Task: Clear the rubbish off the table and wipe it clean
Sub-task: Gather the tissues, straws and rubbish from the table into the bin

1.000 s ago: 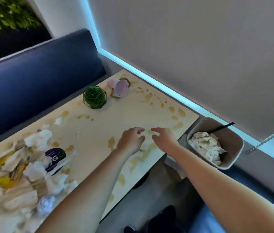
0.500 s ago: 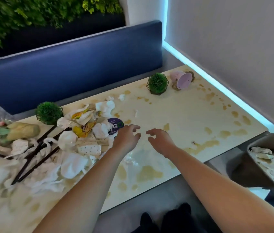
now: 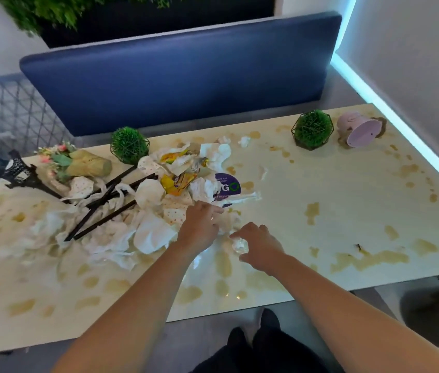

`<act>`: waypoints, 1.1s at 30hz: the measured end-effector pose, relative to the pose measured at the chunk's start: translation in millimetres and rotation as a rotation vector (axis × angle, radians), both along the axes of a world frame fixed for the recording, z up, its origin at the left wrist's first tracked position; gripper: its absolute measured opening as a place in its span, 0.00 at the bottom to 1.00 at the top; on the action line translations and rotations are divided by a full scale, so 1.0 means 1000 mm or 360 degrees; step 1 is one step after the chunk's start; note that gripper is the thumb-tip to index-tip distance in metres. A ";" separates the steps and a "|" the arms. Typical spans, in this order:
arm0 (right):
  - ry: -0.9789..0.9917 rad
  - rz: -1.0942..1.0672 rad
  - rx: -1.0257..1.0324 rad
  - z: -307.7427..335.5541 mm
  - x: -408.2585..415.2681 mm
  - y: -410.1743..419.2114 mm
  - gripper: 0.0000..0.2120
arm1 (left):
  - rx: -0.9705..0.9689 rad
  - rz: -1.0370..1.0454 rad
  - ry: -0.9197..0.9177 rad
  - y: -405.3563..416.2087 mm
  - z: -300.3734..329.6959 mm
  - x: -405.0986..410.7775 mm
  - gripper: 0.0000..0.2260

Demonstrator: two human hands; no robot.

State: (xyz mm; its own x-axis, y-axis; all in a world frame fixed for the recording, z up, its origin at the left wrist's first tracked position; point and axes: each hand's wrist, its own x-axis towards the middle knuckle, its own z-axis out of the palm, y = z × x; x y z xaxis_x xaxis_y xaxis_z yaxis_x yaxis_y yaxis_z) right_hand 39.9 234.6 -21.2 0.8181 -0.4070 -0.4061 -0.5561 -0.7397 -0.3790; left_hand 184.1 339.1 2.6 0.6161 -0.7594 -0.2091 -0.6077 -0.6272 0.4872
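Left hand (image 3: 199, 227) w/ fingers curled into crumpled tissues (image 3: 154, 235) at bench (image 3: 347, 211) centre; right hand (image 3: 260, 247) pinches a small blurry wad (image 3: 240, 245). Rubbish heap spreads toward 10 o'clock. Purple sticker (image 3: 227, 188), half covered, reads "GO"; small print illegible.

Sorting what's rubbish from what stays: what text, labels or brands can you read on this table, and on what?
"GO", large white letters with a green ring: on the purple round sticker, partly under a tissue.
Small white lines above and below it: too blurred to read.
Yellow wrappers in the rubbish pile: print shows, unreadable.
Nothing else legible.
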 end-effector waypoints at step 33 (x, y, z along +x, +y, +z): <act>-0.0212 -0.0190 -0.0053 0.012 0.070 -0.090 0.11 | 0.0013 0.0409 -0.0211 -0.032 -0.012 -0.002 0.12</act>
